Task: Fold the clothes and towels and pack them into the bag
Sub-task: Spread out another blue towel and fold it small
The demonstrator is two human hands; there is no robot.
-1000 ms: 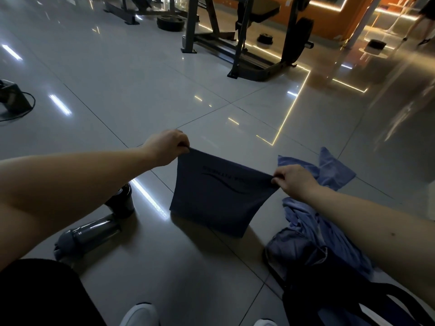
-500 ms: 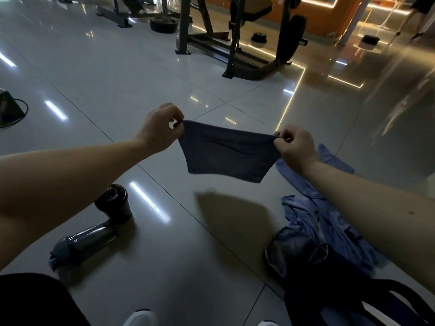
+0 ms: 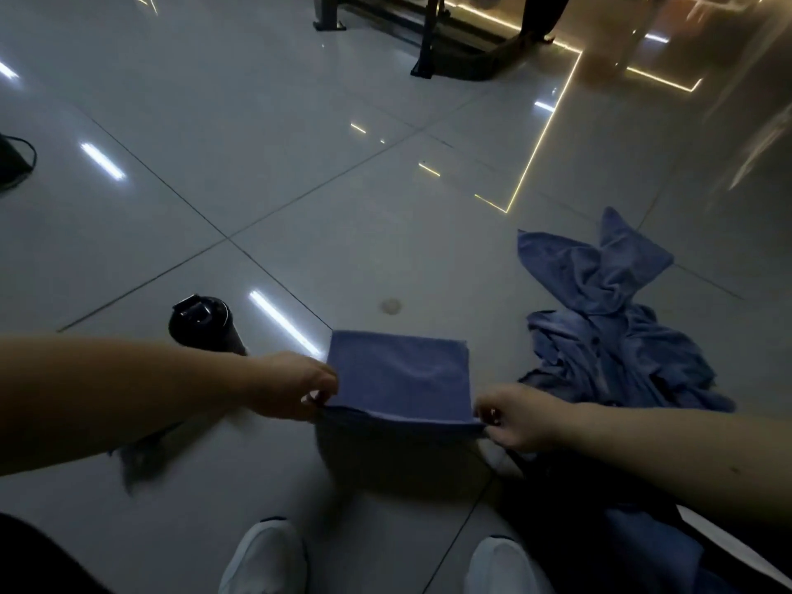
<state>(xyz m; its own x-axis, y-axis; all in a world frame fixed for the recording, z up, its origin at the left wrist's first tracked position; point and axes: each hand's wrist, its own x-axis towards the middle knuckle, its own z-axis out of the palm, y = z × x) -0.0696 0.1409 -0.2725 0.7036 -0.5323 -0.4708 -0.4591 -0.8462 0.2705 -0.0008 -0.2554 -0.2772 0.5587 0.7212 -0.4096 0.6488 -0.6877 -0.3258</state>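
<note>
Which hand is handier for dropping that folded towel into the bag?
Probably the right hand: it pinches the folded towel right next to the dark bag, while the left hand grips the corner on the far side.

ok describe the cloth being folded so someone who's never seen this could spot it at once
Start at the pale tiled floor just ahead of the white shoes. Between the left hand and right hand, which pinch its near corners, is the blue cloth. It is a flat, neat rectangle, unlike the crumpled blue heap to its right.
</note>
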